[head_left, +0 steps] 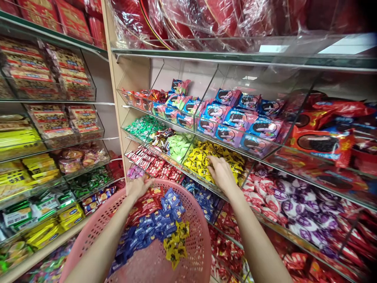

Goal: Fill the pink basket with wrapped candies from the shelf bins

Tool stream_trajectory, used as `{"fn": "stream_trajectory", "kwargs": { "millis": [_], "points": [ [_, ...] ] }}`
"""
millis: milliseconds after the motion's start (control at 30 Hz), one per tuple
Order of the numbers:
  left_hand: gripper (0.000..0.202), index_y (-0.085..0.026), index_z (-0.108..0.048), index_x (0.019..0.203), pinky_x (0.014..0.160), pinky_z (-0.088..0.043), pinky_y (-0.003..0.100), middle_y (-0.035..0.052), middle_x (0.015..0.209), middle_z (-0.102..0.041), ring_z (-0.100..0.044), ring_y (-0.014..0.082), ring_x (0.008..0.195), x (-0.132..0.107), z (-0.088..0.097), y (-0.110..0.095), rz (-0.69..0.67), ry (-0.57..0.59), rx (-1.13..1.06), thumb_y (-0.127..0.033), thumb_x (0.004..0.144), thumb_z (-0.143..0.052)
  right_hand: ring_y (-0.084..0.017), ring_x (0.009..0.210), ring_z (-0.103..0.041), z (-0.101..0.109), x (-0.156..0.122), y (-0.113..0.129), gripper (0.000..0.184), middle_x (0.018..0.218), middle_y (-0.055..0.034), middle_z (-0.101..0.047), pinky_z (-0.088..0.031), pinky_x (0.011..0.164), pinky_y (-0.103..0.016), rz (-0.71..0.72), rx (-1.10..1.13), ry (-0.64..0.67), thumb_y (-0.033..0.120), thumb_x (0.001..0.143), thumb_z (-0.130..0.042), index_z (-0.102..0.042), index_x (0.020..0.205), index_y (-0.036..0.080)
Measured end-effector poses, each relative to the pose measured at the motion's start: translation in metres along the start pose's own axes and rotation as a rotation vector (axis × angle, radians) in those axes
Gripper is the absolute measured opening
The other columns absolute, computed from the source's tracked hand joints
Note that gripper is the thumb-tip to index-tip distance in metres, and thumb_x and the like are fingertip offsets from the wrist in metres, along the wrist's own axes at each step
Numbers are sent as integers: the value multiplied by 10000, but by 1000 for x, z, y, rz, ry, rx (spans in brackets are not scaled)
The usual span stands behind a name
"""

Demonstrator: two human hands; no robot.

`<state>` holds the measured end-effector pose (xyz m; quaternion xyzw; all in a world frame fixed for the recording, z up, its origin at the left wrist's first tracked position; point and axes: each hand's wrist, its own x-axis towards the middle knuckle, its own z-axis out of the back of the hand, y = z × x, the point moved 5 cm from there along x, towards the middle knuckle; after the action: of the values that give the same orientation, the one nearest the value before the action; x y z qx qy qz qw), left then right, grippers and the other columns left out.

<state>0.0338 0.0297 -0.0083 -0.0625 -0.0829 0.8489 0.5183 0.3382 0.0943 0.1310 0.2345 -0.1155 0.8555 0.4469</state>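
Note:
My left hand (139, 188) is closed over the far rim of a pink perforated plastic basket (203, 236). Inside the basket lie blue-wrapped candies (144, 232), red-wrapped candies (147, 206) and a small heap of yellow-wrapped candies (176, 243). To the right, my right hand (220, 172) reaches into a clear shelf bin of yellow-wrapped candies (203, 155). Its fingers are curled down among the wrappers, and the fingertips are partly hidden there.
Clear bins hold green candies (144, 127), red wafer packets (157, 167), blue-and-pink cookie packs (235, 118) and purple-white candies (297, 204). A transparent shelf edge (235, 59) runs above my hands. Another snack shelf (47, 102) stands left, beyond a wooden upright (113, 86).

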Motion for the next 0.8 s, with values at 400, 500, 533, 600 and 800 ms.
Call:
{"fn": "stream_trajectory", "kwargs": {
  "millis": [400, 500, 533, 600, 800],
  "points": [
    [709, -220, -574, 1103, 823, -407, 410, 140, 1008, -677, -608, 317, 976, 0, 0, 6, 36, 11, -16, -724, 746, -225, -206, 1028, -538, -17, -96, 75, 415, 1124, -46, -599, -369, 958, -410, 43, 492, 122, 190, 863, -421, -424, 1272, 257],
    [711, -221, -565, 1117, 834, -402, 407, 140, 1020, -675, -604, 310, 989, 0, 1, 7, 43, 14, -27, -726, 743, -232, -203, 1082, -525, -61, -132, 91, 467, 1153, -38, -597, -377, 973, -387, 14, 525, 292, 95, 794, -449, -467, 1237, 243],
    [706, -219, -573, 1102, 834, -403, 405, 139, 1010, -679, -606, 306, 985, 0, 1, 7, 44, 17, -28, -723, 746, -230, -206, 1093, -520, -72, -141, 92, 483, 1156, -41, -596, -389, 964, -380, -7, 523, 328, 75, 775, -448, -478, 1228, 240],
    [688, -216, -593, 1053, 831, -404, 404, 135, 986, -685, -611, 301, 971, -1, 3, 6, 45, 24, -32, -715, 751, -228, -214, 1127, -499, -85, -153, 92, 512, 1184, -50, -576, -391, 970, -376, -43, 516, 355, 54, 756, -443, -480, 1233, 238],
    [686, -201, -575, 1089, 843, -394, 419, 165, 1037, -664, -602, 319, 992, -5, 8, 2, 45, 22, -41, -701, 763, -235, -191, 1186, -454, -59, -136, 75, 447, 1274, -56, -507, -384, 988, -348, -17, 497, 219, 165, 846, -422, -426, 1285, 247]
  ]
}}
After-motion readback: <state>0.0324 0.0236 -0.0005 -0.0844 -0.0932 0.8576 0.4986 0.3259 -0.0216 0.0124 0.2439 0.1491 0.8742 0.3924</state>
